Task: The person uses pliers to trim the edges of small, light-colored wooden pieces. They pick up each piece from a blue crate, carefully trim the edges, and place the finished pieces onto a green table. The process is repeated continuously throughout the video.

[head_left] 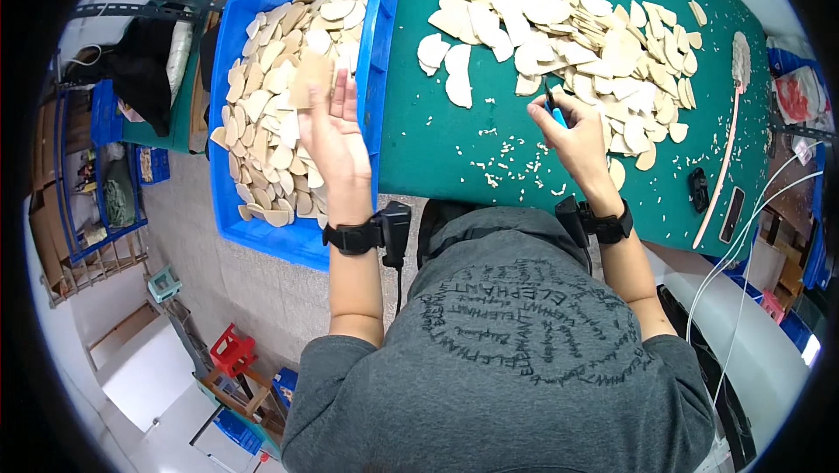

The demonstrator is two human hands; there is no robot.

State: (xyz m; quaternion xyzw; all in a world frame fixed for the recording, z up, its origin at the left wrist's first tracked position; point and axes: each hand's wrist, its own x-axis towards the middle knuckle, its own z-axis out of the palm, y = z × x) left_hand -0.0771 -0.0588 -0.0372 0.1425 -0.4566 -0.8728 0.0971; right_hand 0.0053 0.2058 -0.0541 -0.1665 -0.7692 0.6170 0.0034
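Observation:
My left hand (336, 145) is raised over a blue plastic crate (381, 45), palm showing. A flat, tan, wood-like piece (312, 75) lies between its thumb and fingers; the exact grip is partly hidden. Many similar flat, rounded pieces (271, 115) fill the crate. On the green table, my right hand (578, 137) is closed around a slim tool with a blue and black handle (557, 113), which looks like a craft knife. Its tip is too small to make out. Just beyond that hand spreads a heap of pale, curved flat pieces (603, 58).
Pale shavings (502, 158) are scattered over the green table (419, 141). Toward the right lie a long-handled brush (730, 115), a phone (733, 215) and a small black object (698, 190). White cables (743, 233) hang at the right edge. A red stool (233, 351) stands on the floor at lower left.

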